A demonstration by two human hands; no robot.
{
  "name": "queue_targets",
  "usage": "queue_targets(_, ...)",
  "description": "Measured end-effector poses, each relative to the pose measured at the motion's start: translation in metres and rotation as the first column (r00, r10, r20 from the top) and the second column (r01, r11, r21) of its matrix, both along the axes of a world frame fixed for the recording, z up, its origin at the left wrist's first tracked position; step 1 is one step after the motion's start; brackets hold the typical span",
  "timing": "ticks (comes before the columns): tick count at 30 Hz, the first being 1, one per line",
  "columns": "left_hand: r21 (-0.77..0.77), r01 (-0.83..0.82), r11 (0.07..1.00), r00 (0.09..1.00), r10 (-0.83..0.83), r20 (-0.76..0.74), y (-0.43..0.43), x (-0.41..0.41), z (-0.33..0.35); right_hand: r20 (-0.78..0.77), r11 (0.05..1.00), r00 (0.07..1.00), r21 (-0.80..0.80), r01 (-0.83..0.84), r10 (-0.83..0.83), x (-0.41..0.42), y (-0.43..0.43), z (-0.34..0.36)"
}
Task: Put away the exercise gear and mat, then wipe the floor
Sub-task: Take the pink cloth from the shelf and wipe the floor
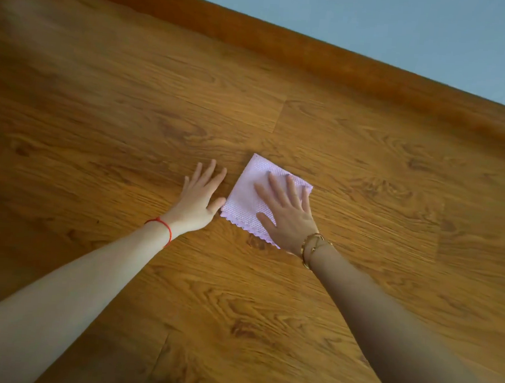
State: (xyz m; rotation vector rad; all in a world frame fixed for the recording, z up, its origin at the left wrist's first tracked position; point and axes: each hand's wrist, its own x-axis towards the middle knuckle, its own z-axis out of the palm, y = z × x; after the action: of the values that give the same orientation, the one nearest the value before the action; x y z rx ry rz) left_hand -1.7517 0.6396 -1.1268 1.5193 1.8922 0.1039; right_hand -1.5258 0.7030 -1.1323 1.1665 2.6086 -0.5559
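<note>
A pale pink folded cloth with a scalloped edge lies flat on the wooden floor. My right hand presses down on the cloth with straight, spread fingers. Just left of the cloth, my left hand rests flat on the bare floor, fingers straight, its thumb touching the cloth's left corner. A red string sits on my left wrist and gold bracelets on my right. No exercise gear or mat is in view.
A brown wooden skirting board runs diagonally across the top, with a pale blue wall above it. Wood-grain planks stretch to all sides of my hands.
</note>
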Motion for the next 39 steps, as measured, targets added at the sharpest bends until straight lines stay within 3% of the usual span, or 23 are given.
queue_targets(7, -0.137, -0.046, 0.990, 0.963, 0.080, 0.257, 0.008, -0.020, 0.014, 0.060, 0.998, 0.996, 0.020, 0.064, -0.065, -0.046, 0.026, -0.010)
queue_targets(13, -0.192, -0.137, 0.972, 0.927, 0.194, 0.322, 0.000, -0.022, 0.024, 0.109, 0.995, 0.989, 0.036, 0.093, -0.097, -0.067, 0.029, -0.011)
queue_targets(16, -0.158, -0.145, 0.977, 0.943, 0.185, 0.278, -0.004, -0.023, 0.028, 0.099, 0.999, 0.994, 0.007, 0.043, -0.043, -0.067, 0.015, -0.008)
queue_targets(19, 0.012, -0.133, 0.991, 0.969, 0.128, 0.213, -0.009, -0.008, 0.025, 0.091, 1.000, 0.996, -0.014, -0.023, 0.024, -0.061, -0.014, -0.007)
queue_targets(22, 0.135, -0.055, 0.989, 0.998, 0.058, -0.022, -0.023, 0.018, 0.011, 0.117, 0.996, 0.989, -0.016, -0.085, 0.087, -0.049, -0.042, -0.006)
queue_targets(24, 0.156, 0.090, 0.984, 0.978, -0.058, -0.200, -0.037, 0.035, 0.003, 0.140, 0.992, 0.982, -0.033, -0.121, 0.125, -0.039, -0.061, -0.003)
queue_targets(26, 0.141, 0.216, 0.966, 0.943, -0.169, -0.286, -0.051, 0.050, -0.003, 0.154, 0.987, 0.975, -0.037, -0.157, 0.161, -0.027, -0.079, -0.002)
queue_targets(32, 0.186, 0.394, 0.900, 0.891, -0.324, -0.319, -0.087, 0.056, -0.015, 0.180, 0.980, 0.964, -0.024, -0.196, 0.197, -0.002, -0.110, -0.007)
queue_targets(39, 0.169, 0.417, 0.893, 0.862, -0.330, -0.386, -0.089, 0.046, -0.017, 0.176, 0.988, 0.973, 0.021, -0.152, 0.146, 0.004, -0.107, -0.003)
